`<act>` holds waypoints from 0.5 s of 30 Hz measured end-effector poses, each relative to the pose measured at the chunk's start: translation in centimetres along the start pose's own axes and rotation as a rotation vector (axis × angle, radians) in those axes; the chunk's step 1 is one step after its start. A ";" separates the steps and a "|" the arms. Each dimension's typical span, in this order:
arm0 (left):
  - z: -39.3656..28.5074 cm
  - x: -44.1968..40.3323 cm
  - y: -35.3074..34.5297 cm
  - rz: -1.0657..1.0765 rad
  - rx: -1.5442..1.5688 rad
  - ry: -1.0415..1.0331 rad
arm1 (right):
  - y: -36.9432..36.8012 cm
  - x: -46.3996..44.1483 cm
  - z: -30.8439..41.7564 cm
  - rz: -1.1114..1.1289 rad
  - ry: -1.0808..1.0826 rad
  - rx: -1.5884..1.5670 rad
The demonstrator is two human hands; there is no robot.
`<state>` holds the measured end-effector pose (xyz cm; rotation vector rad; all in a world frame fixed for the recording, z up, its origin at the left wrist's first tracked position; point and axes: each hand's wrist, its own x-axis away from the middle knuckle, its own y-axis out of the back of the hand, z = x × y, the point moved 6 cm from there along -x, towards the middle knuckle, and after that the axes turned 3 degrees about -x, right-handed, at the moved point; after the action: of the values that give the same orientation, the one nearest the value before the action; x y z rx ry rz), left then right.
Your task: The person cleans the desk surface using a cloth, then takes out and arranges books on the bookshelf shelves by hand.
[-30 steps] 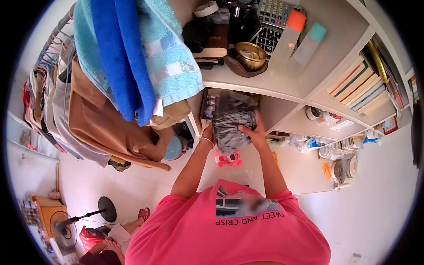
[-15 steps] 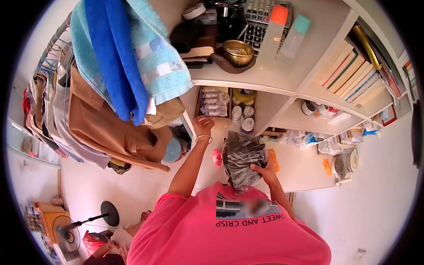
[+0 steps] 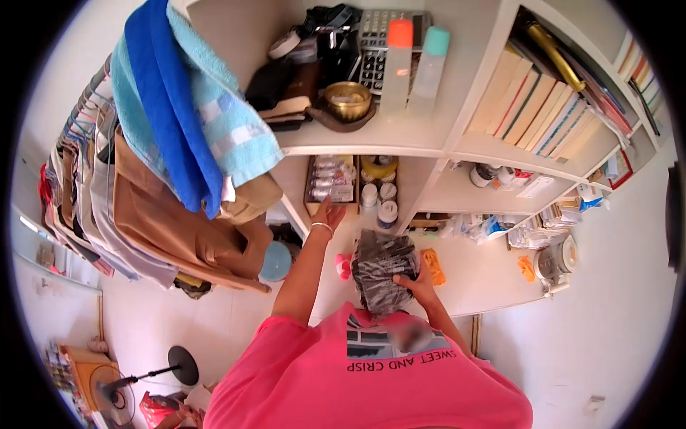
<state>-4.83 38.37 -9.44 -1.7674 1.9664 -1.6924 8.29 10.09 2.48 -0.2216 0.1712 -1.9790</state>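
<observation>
The head view shows a person in a pink shirt (image 3: 371, 386) at a white shelf (image 3: 421, 136). The right hand (image 3: 421, 287) holds a black bag (image 3: 382, 266) by its side, with the thumb on top. The bag looks crinkly and shiny, and it is close to the front of the shirt.

The left hand (image 3: 326, 216) has a bracelet (image 3: 321, 227) on its wrist. It is at the front of a box (image 3: 347, 209) full of small packs (image 3: 329, 179). I cannot tell if its fingers hold the box or just touch it.

Right next to the box are little jars (image 3: 386, 211) with white lids. A pink toy (image 3: 343, 267) is just left of the bag, and an orange cloth (image 3: 433, 266) is just right of it. On the shelf above sit a gold bowl (image 3: 347, 102), a calculator (image 3: 372, 67) and two bottles, one with an orange cap (image 3: 400, 32) and one with a green cap (image 3: 435, 41). Blue towels (image 3: 175, 107) hang on the left, by the clothes (image 3: 179, 207).
</observation>
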 end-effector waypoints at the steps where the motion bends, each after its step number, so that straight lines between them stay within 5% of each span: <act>1: 0.5 -1.4 0.8 -0.045 -0.040 0.012 | 0.0 0.1 0.1 0.000 0.013 -0.021; 6: -0.9 0.2 -1.3 -0.120 -0.192 0.152 | -0.2 0.7 0.9 0.002 0.046 -0.058; 8: -0.3 -1.8 -0.1 -0.029 -0.036 0.366 | -0.1 0.8 1.1 0.012 0.061 -0.049; 15: -0.4 -3.3 1.5 0.105 -0.049 0.362 | -0.3 1.8 1.9 0.029 0.093 -0.062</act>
<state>-4.90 40.69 -12.28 -1.4186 2.2048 -2.0629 7.73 8.52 4.53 -0.1655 0.2945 -1.9581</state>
